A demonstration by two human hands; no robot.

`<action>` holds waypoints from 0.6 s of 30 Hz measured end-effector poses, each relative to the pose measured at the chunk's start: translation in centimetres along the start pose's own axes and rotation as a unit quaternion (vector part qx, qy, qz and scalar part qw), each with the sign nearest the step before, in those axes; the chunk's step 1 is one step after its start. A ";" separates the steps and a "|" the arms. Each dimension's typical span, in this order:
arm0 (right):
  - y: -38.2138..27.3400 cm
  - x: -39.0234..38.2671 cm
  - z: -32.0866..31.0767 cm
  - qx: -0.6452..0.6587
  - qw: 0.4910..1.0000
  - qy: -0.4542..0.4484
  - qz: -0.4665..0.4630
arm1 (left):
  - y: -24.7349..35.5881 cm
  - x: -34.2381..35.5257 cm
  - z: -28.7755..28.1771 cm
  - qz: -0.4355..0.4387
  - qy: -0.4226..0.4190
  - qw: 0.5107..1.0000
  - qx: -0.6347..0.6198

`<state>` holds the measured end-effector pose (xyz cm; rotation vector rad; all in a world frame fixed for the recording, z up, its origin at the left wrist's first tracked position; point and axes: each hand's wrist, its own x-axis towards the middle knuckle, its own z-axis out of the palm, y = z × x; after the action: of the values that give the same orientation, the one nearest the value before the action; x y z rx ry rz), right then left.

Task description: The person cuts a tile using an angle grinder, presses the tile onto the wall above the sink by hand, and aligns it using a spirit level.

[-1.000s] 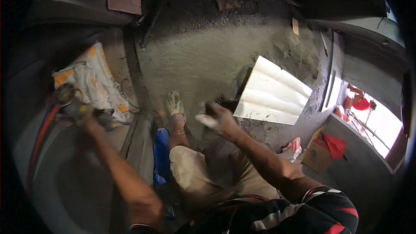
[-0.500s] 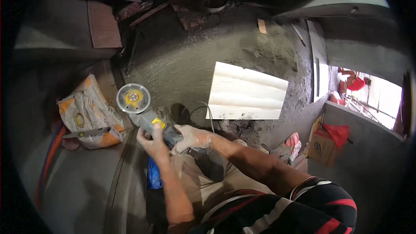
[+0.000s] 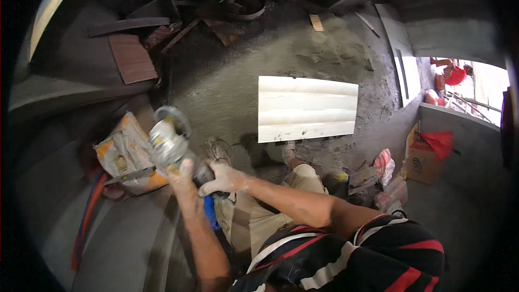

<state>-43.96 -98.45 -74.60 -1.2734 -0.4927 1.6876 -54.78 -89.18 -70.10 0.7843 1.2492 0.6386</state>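
My left hand (image 3: 184,184) grips the grey-and-silver angle grinder (image 3: 166,143) near its head, which is smeared by motion, with the guard and disc tilted upward at the far end. My right hand (image 3: 223,178), dusted pale, is wrapped round the grinder's dark body. Left of the tool lies an open white-and-orange sack (image 3: 119,151) with a metal strip across it. Beyond my feet, on the wet grey concrete floor, a white ribbed panel (image 3: 307,109) lies flat.
Orange and blue hoses (image 3: 89,216) run along the left. Scrap boards (image 3: 132,57) are piled at the back left. At right, a cardboard box (image 3: 424,168) with red plastic stands against a low wall (image 3: 459,116), beside debris (image 3: 367,181) and a bright opening.
One second ago my left hand was on the grinder over the sack and my right was free. The grinder came rightward into both hands; since then its disc has tilted away from facing me.
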 end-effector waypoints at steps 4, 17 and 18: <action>-2.1 -2.8 -2.9 0.074 0.997 0.020 0.008 | -1.2 -0.5 4.6 -0.003 -0.062 0.998 -0.010; -9.4 -12.4 -10.0 0.082 0.993 0.087 0.022 | 0.0 -7.3 16.4 -0.080 -0.079 0.991 -0.076; -9.1 -12.8 -10.5 0.086 0.992 0.088 0.018 | -0.3 -8.0 17.1 -0.078 -0.081 0.991 -0.071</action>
<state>-30.22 -107.13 -64.89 -1.2948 -0.2166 1.5926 -39.70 -98.59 -63.57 0.6014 1.0918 0.5202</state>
